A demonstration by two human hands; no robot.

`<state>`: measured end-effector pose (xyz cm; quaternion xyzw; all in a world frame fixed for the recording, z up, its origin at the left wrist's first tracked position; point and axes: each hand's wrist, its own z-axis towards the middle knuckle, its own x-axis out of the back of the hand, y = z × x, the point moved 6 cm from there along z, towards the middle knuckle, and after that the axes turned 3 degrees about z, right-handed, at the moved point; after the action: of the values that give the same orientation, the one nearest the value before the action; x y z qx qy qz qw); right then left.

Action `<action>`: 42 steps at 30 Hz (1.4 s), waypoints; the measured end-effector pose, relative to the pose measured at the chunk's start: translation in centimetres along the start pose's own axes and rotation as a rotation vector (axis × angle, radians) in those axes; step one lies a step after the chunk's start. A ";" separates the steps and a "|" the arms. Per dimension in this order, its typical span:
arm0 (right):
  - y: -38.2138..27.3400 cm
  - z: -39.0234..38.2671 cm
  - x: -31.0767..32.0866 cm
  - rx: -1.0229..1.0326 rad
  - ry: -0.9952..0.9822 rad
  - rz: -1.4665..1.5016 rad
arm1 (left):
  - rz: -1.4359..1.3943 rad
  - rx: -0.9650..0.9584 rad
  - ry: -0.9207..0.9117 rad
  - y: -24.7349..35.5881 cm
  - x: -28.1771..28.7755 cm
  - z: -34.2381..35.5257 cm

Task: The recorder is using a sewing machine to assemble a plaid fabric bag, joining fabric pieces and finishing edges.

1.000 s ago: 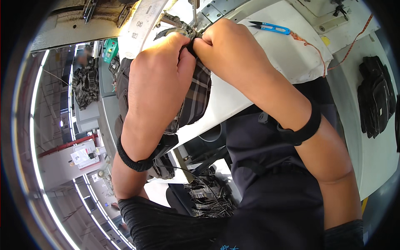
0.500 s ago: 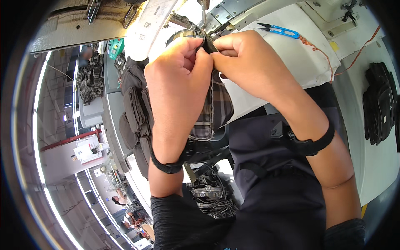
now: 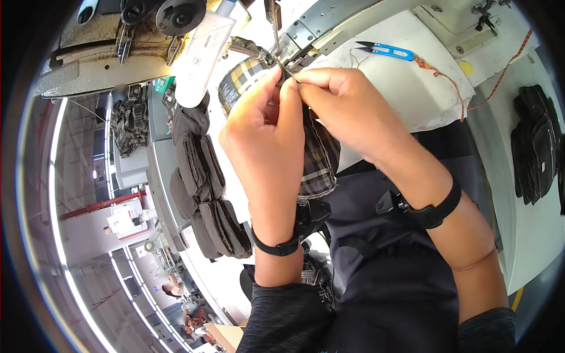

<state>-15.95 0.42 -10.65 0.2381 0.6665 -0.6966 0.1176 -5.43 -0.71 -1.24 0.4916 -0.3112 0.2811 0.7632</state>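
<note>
A plaid fabric piece [image 3: 319, 167] in brown, black and cream, with a dark edge, hangs beneath both hands. Its yellowish-checked end [image 3: 244, 75] lies beside the presser foot area [image 3: 276, 57] of a sewing machine [image 3: 106, 67]. My left hand [image 3: 265, 132] is closed, thumb and forefinger pinching the dark edge just in front of the needle area. Right beside it, my right hand [image 3: 350, 106] pinches the same edge, its other fingers curled in. The fingertips nearly meet and hide the exact spot they grip.
Blue thread snips [image 3: 388, 52] on an orange cord lie at the right of the white work surface [image 3: 406, 88]. Stacked dark fabric pieces [image 3: 200, 170] stand at left, and more dark pieces [image 3: 534, 144] at far right. Other people work in the far lower left.
My left hand and forearm have shifted right and slightly down. The fabric's checked end now shows more beside the machine. My right hand has dropped a little, still pinching.
</note>
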 end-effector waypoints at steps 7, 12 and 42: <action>-1.9 -2.4 0.1 0.357 0.292 -0.395 | -0.168 -0.195 -0.022 -1.7 -2.1 -5.6; -2.2 -2.8 -1.1 0.482 0.321 -0.788 | -0.517 0.154 -0.144 -5.1 -0.9 -7.7; -0.9 -5.7 -1.8 0.085 0.177 -0.160 | -0.599 0.150 -0.198 -9.4 3.8 -5.9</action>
<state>-13.85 5.80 -8.97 0.2495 0.6612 -0.7075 -0.0079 5.17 1.83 -5.67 0.6411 -0.2041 0.0170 0.7396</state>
